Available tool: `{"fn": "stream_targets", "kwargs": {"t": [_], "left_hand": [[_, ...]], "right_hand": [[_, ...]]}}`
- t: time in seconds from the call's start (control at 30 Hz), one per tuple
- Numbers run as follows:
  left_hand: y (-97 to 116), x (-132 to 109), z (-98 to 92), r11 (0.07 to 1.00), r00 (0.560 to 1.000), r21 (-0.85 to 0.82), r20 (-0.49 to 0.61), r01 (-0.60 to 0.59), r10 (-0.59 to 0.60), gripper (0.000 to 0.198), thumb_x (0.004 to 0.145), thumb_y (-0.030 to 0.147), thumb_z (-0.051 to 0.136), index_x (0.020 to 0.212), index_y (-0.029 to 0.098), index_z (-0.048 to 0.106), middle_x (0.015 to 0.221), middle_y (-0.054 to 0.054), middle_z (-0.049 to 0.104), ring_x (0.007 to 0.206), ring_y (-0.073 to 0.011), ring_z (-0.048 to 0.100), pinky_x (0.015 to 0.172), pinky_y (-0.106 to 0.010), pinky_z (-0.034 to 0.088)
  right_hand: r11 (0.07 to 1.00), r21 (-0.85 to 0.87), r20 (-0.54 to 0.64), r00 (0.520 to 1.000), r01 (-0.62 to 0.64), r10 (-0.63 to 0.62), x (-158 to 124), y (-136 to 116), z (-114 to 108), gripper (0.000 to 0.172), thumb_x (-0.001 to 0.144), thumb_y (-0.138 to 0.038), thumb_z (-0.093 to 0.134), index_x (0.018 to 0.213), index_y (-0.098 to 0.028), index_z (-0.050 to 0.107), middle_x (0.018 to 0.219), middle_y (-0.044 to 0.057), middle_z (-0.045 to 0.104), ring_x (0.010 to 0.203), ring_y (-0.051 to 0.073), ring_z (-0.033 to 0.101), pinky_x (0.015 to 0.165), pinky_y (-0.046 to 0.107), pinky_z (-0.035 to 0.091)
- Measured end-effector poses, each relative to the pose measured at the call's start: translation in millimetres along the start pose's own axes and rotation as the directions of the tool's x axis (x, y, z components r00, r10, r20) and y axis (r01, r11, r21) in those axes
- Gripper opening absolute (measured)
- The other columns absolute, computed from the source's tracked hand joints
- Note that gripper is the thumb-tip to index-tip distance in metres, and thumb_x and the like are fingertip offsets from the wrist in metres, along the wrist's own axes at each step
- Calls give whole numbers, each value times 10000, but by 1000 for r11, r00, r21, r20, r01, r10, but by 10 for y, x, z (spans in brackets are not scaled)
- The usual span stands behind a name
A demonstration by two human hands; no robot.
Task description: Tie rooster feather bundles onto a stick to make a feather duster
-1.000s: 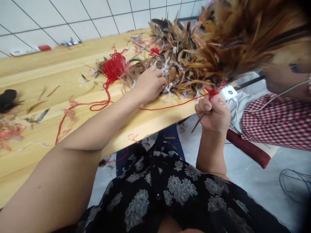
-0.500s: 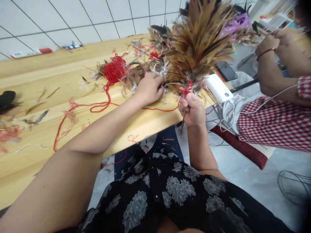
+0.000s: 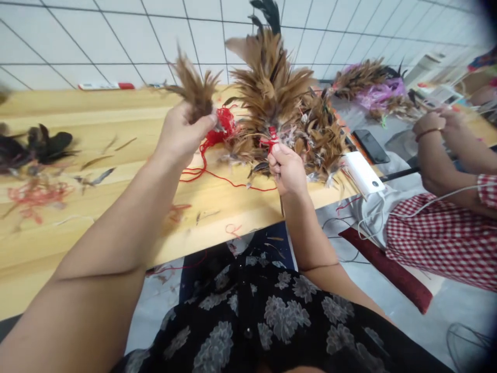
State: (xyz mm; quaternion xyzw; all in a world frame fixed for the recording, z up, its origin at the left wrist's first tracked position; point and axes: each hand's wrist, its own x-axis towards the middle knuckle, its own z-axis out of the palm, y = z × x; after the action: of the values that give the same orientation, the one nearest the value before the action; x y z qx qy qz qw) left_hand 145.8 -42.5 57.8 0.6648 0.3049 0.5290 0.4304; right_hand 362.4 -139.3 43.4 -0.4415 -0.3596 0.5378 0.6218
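A small bunch of brown feathers (image 3: 196,88) is gripped in my left hand (image 3: 181,128), raised above the table with its tips pointing up. My right hand (image 3: 289,168) is closed round the lower end of a feather duster (image 3: 267,88), just under the red yarn wrapping (image 3: 272,135). The duster stands upright, brown feathers fanning out and a dark tuft on top. From the wrapping, a red strand runs left across the table to a tangled ball of red yarn (image 3: 223,124), partly hidden behind my left hand. Loose brown feathers (image 3: 324,137) are heaped right of the duster.
Dark feathers (image 3: 48,145) and pink scraps (image 3: 37,199) lie on the wooden table (image 3: 128,111) at left. A white power bank (image 3: 363,173) with a cable and a black phone (image 3: 370,145) are at right. Beside me sits a person in a checked garment (image 3: 438,233), hands working.
My left hand has lifted from the feather pile and moved left and up, now with a bunch of feathers in it. The view has shifted; my right hand still grips the duster.
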Motion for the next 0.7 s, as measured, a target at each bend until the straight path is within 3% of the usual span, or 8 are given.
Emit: {"fn": "stream_targets", "kwargs": {"t": [0.07, 0.17, 0.3, 0.4, 0.53, 0.7], "left_hand": [[155, -50, 58, 990, 999, -133, 28, 42, -39, 574, 695, 665, 963, 873, 211, 660, 726, 28, 604, 664, -101, 466, 598, -293, 371], [270, -136, 194, 969, 979, -199, 172, 147, -113, 520, 744, 609, 953, 905, 192, 688, 801, -13, 662, 676, -127, 593, 583, -280, 456], [128, -156, 279, 971, 968, -124, 175, 205, -182, 365, 831, 418, 925, 875, 152, 678, 724, -17, 644, 599, -135, 627, 545, -252, 476], [0, -123, 281, 969, 967, -91, 139, 228, -214, 300, 849, 323, 899, 835, 137, 664, 680, -12, 638, 558, -127, 615, 530, -236, 486], [7, -114, 290, 969, 969, -60, 87, 239, -233, 244, 869, 231, 832, 776, 139, 625, 637, 0, 610, 520, -107, 581, 502, -208, 454], [148, -136, 239, 967, 963, 26, 87, 255, -256, 137, 816, 102, 746, 749, 137, 631, 598, 11, 550, 532, -112, 570, 536, -219, 458]], "right_hand": [[1000, -19, 17, 1000, -5, 5, 83, 6, 124, 351, 958, -315, 693, 706, -213, 472, 592, -78, 404, 532, 58, 265, 502, 203, 193], [999, -53, 38, 999, -3, 5, 190, 70, 311, 295, 976, -260, 644, 711, -208, 524, 591, -74, 421, 536, 62, 296, 526, 207, 235], [993, -98, 63, 996, 68, -62, 256, 223, 471, 177, 938, -175, 630, 764, -203, 613, 602, -71, 477, 559, 66, 363, 571, 212, 297], [978, -137, 122, 983, 156, -139, 265, 334, 469, 241, 928, -294, 689, 730, -213, 580, 573, -73, 461, 567, 78, 379, 593, 229, 330], [942, -202, 150, 959, 269, -242, 275, 434, 398, 350, 920, -494, 704, 738, -221, 583, 579, -62, 475, 580, 95, 408, 613, 257, 362], [865, -343, 173, 930, 367, -325, 282, 500, 324, 274, 958, -478, 634, 981, -217, 713, 650, -45, 573, 621, 125, 521, 675, 287, 466]]}}
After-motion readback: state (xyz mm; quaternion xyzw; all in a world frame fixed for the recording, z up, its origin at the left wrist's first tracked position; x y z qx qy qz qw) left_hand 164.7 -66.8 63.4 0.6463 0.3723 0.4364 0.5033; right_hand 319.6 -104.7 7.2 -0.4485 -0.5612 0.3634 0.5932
